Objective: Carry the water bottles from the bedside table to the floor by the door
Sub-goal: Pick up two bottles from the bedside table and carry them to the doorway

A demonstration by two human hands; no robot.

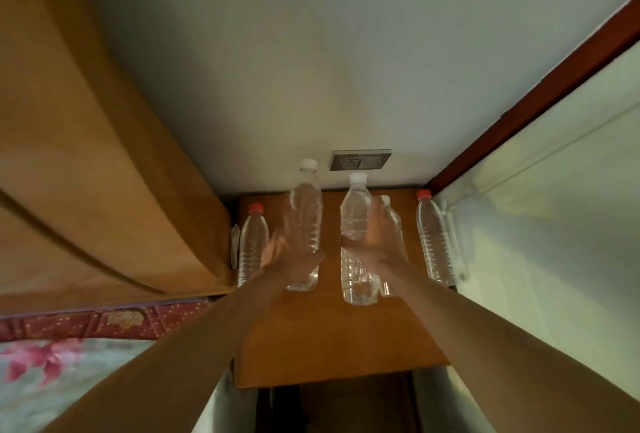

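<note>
View: one head-worn wide-angle camera.
Facing: forward and down, toward the wall [311,34].
Range: close above the desk [329,339], at arm's reach.

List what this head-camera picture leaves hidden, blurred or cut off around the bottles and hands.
- Fifth bottle: mostly hidden behind the right hand.
- Left hand fingers: motion-blurred, so contact with the white-capped bottle is unclear.
- Door and floor: outside the frame.
- Wall socket: too small for detail.
</note>
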